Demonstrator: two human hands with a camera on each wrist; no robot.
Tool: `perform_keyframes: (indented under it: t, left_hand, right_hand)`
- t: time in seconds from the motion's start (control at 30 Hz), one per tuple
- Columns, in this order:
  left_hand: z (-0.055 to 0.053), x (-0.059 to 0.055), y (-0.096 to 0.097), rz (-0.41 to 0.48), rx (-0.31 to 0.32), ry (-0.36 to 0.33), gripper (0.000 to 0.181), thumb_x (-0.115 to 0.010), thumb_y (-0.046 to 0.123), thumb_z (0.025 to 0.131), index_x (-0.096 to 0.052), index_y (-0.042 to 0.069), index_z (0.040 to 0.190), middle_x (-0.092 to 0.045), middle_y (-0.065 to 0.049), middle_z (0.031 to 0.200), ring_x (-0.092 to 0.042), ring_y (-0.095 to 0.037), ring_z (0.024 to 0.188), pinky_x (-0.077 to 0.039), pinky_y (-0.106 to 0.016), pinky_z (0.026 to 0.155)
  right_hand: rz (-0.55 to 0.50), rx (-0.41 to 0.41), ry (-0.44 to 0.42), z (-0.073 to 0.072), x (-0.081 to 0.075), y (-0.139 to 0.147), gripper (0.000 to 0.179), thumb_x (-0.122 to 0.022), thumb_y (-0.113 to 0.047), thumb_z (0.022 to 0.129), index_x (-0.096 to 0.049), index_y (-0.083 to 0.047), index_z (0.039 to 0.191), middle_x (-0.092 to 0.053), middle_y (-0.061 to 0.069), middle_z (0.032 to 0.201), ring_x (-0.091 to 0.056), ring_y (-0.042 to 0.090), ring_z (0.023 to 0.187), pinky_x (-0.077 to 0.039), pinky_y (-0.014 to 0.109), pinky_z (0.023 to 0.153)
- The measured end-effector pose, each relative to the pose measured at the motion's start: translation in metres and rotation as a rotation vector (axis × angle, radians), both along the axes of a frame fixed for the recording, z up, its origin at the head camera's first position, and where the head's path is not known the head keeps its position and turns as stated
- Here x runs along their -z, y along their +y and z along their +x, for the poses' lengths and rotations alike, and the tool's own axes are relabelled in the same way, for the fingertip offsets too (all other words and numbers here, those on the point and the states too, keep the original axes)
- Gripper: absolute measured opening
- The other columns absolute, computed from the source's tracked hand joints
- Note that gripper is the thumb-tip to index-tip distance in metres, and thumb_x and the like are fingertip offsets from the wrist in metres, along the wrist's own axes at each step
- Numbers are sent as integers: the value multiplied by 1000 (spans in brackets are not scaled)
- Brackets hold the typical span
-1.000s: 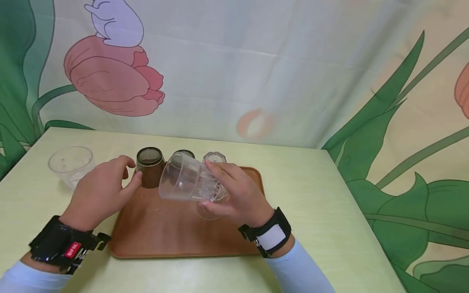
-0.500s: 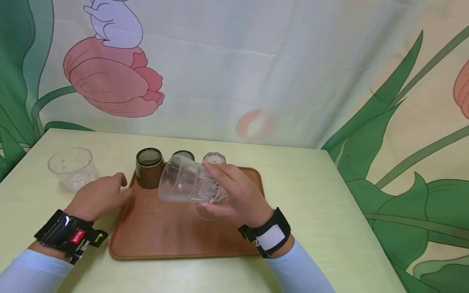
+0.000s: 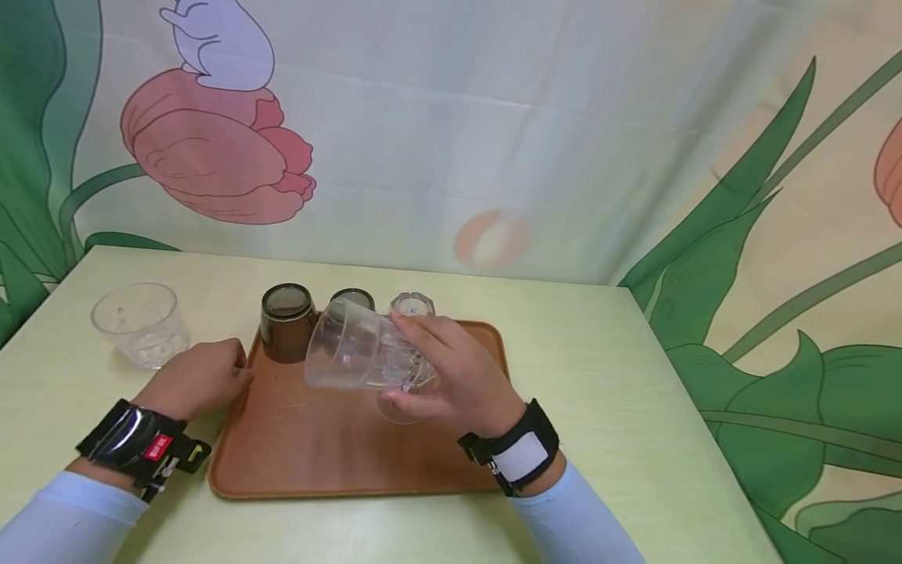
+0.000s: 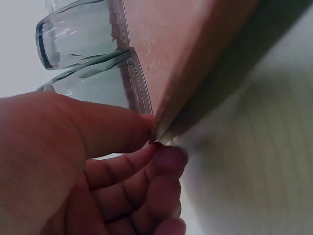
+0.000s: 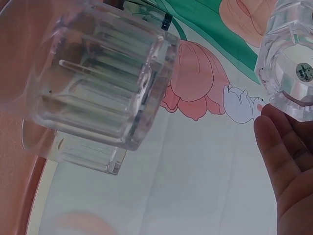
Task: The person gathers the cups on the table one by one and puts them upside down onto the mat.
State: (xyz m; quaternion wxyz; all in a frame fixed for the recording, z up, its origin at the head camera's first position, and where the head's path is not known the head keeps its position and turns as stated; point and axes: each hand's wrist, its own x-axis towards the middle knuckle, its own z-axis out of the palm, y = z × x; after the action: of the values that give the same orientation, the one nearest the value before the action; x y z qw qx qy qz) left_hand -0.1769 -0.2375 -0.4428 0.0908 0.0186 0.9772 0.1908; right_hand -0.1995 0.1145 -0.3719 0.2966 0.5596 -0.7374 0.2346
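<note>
My left hand (image 3: 200,380) is at the left edge of the brown tray (image 3: 331,454). In the left wrist view, its thumb and fingers pinch the tray's rim. My right hand (image 3: 461,376) grips a clear glass (image 3: 348,345) by its faceted base, tilted on its side above the tray with the mouth facing left. In the right wrist view, the held glass shows its base (image 5: 293,68) with a small round sticker. Upside down at the tray's back left stands a dark tinted glass (image 3: 289,325), close to my left hand.
Behind the held glass are a second dark glass (image 3: 355,296) and an inverted clear glass (image 3: 412,304). Another clear glass (image 3: 398,411) is mostly hidden below my right hand. On the table left of the tray stands a clear glass bowl or tumbler (image 3: 144,325). A printed curtain hangs behind.
My left hand has moved down from beside the dark glass to the tray's left rim, and its fingers have closed on it. The right hand and its glass have stayed nearly still.
</note>
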Motion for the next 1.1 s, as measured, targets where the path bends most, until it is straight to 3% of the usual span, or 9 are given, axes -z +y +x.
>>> perform_keyframes:
  t: [0.23,0.47,0.67,1.1]
  left_hand:
    - [-3,1,2,37,-26,-21,21,-57,18,92,-60,4,77,-53,-5,67,-49,-21,60,-37,-31,50]
    - [-5,2,1,37,4,-33,15,-57,13,87,-59,-2,84,-54,-8,69,-50,-22,62,-38,-32,51]
    - [-7,2,0,33,35,-4,14,-56,13,86,-59,0,82,-53,-7,69,-50,-22,61,-37,-31,51]
    - [-9,4,-4,94,10,-59,17,-57,17,90,-56,3,80,-52,-6,69,-51,-21,64,-38,-31,54]
  right_hand:
    - [9,6,-9,-1,1,1,84,-83,-39,77,-51,5,141,-64,12,121,-61,22,103,-55,29,84]
    - [9,3,-6,-1,2,1,85,-83,-39,77,-50,5,142,-64,12,120,-61,21,103,-55,29,84]
    - [10,3,-3,-1,2,-1,84,-83,-39,78,-50,5,142,-64,12,120,-61,21,102,-55,28,84]
    - [54,41,-24,-2,5,-1,85,-82,-40,78,-49,3,144,-63,12,122,-60,21,101,-55,29,81]
